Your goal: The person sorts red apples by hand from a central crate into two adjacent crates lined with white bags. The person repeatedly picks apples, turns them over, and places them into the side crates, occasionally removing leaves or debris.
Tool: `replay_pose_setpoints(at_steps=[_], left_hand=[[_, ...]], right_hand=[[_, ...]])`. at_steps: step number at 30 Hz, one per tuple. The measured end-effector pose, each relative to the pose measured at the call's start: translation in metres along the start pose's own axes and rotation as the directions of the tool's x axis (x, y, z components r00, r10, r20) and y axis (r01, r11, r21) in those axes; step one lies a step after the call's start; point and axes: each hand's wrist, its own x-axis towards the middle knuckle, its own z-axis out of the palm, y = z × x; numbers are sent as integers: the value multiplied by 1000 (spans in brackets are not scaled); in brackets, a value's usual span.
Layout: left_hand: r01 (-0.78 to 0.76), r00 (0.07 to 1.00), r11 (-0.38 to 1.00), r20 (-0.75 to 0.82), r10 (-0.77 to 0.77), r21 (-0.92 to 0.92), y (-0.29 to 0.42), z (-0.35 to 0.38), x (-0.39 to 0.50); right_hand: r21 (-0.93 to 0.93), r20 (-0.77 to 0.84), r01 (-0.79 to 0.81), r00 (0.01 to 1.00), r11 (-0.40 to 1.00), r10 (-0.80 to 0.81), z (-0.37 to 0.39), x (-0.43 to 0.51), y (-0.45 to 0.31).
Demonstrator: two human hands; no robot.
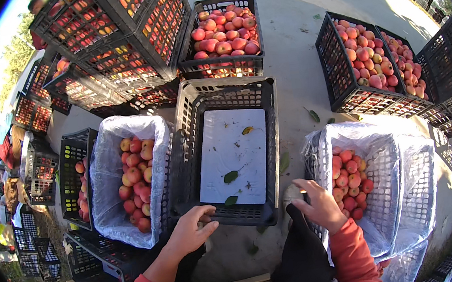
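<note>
Before me is a black plastic crate (274, 134) holding no apples. On its floor lie a white sheet (231, 149), a yellowed leaf (247, 130) and green leaves (230, 176). My left hand (193, 230) is by the crate's near left corner, thumb and fingers apart, with nothing in it. Right of the crate, my right hand (319, 205) is empty too, fingers spread beside a plastic-lined crate (376, 159) of red apples (351, 184). To the left, another lined crate (102, 157) holds red-yellow apples (136, 174).
Full apple crates (110, 40) are stacked at the far left. Another crate of apples (225, 34) stands beyond the middle one. More full crates (363, 58) sit at the right on the concrete ground (286, 47). A person (2, 140) is at the far left.
</note>
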Motion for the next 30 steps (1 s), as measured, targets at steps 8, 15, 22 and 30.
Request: replay_pose_setpoints(at_steps=[8,15,22,30], left_hand=[[-166,967,977,-216,134,-135,1,-26,-8],[-251,911,911,-398,108,-327,-12,-58,-25],[-409,705,816,-709,-2,-409,-71,-93,-27],[-124,835,686,-449,-318,-717,-102,-31,-14]], right_hand=[[-313,728,228,681,922,79,182,58,-46],[-417,343,-6,925,909,163,242,34,-34],[-255,120,179,981,950,-153,127,47,-90],[199,-189,128,978,972,-90,101,3,-122]])
